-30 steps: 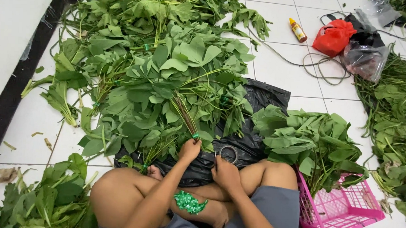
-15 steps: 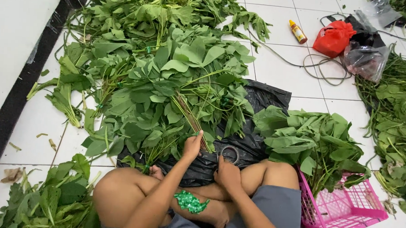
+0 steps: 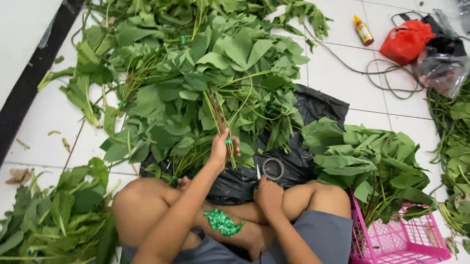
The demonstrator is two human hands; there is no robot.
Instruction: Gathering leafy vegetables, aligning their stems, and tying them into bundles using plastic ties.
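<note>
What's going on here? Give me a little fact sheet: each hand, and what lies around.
Left hand: grips a bundle of green stems, lifted over the leaf pile
Right hand: rests near a tape roll on black plastic sheet
Lap: green ties
Right side: pink basket holding leafy bunches
Far floor: red bag, small bottle

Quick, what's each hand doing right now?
Left hand: closed around a bunch of leafy green stems.
Right hand: closed, beside the tape roll; what it grips cannot be told.
</note>
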